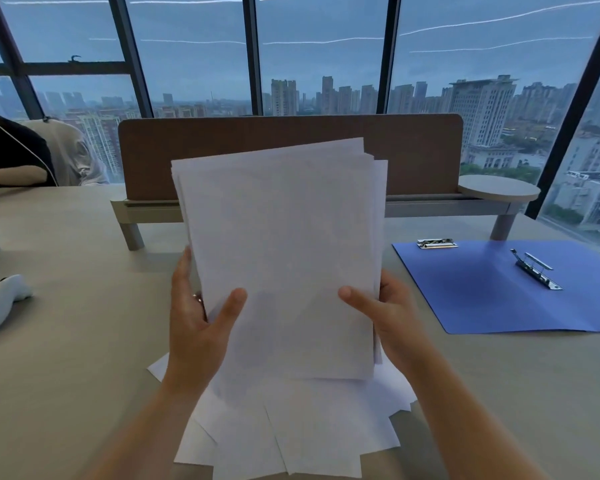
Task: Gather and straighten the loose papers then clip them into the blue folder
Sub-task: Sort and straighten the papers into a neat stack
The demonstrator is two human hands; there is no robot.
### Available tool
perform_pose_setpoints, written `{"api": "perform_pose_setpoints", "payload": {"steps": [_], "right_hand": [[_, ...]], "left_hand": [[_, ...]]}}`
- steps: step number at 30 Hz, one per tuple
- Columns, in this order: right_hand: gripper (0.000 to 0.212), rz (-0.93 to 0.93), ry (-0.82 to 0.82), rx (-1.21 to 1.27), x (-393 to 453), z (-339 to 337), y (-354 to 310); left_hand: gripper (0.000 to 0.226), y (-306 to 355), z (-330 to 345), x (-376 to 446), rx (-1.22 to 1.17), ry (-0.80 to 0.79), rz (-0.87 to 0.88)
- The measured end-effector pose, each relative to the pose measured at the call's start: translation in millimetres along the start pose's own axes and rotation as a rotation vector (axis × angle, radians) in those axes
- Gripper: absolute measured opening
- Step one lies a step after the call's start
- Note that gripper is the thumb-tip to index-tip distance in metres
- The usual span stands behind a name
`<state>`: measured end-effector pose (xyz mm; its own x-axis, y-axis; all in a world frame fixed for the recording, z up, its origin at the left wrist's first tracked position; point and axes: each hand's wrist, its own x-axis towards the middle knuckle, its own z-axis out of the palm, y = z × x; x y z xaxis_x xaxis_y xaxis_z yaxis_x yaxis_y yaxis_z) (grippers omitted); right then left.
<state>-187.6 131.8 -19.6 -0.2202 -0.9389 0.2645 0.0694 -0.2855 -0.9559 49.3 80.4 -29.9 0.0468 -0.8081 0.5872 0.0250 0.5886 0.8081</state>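
I hold a stack of white papers (pixel 284 244) upright above the desk, its sheets slightly fanned at the top. My left hand (pixel 198 323) grips the stack's lower left edge, thumb on the front. My right hand (pixel 385 317) grips the lower right edge the same way. Several more loose white sheets (pixel 291 431) lie scattered flat on the desk beneath the stack. The blue folder (pixel 499 292) lies open flat to the right, with a metal lever clip (pixel 536 268) on its inner face and a small metal clip (pixel 436 243) at its top left corner.
A brown divider panel on a grey raised shelf (pixel 291 157) stands behind the papers, with a round side shelf (pixel 498 188) at its right. A white handheld device (pixel 0 303) lies at the left edge. Another person sits at the far left (pixel 11 157). Windows run behind.
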Motion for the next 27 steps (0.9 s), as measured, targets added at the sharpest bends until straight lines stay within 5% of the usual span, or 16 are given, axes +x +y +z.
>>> {"api": "perform_pose_setpoints", "payload": {"steps": [5, 10, 14, 18, 23, 27], "right_hand": [[0.03, -0.069, 0.039, -0.014, -3, 8, -3], [0.025, -0.184, 0.069, -0.048, -5, 7, -6], [0.028, -0.159, 0.078, -0.097, -7, 12, 2], [0.005, -0.095, 0.12, -0.185, -5, 15, 10], [0.048, -0.073, 0.175, -0.275, 3, 14, 15], [0.058, 0.153, 0.255, -0.272, 16, -2, 22]], "left_hand": [[0.049, 10, 6, 2, 0.023, -0.041, 0.017], [0.083, 20, 5, 10, -0.078, -0.034, 0.01], [0.079, 13, 0, 12, -0.177, -0.151, -0.234], [0.067, -6, -2, 0, -0.215, -0.234, -0.499], [0.012, -27, 4, 1, -0.107, -0.051, -0.571], [0.012, -34, -4, 13, -0.2, 0.162, -0.709]]}}
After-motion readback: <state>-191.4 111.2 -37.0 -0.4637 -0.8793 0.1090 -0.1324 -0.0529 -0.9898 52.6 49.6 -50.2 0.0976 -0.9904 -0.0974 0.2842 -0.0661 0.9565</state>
